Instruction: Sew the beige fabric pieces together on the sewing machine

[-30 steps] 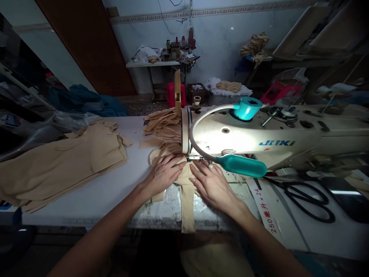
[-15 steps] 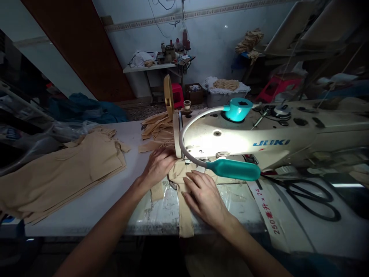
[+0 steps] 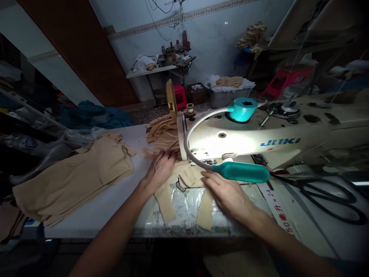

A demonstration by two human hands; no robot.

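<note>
My left hand [image 3: 161, 165] is closed on beige fabric [image 3: 184, 169] just left of the sewing machine's [image 3: 225, 138] needle area. My right hand [image 3: 226, 190] holds the same fabric on the near side, fingers pressed together and thumb hidden. A ribbed beige strip [image 3: 165, 206] hangs toward the table's front edge below my left hand. A second beige strip [image 3: 205, 211] comes down beside my right fingers. The machine head and a teal lamp [image 3: 242, 172] hide part of the stitching area.
Stacked beige garment pieces [image 3: 77, 173] lie on the left of the table. More beige fabric [image 3: 163, 129] is bunched behind the machine head. Black-handled scissors [image 3: 331, 196] lie at right. A pink stool [image 3: 288, 80] stands farther back.
The fabric's near strips have spread apart, one to the left and one to the right. My right hand has moved right with its strip. The view has shifted slightly.
</note>
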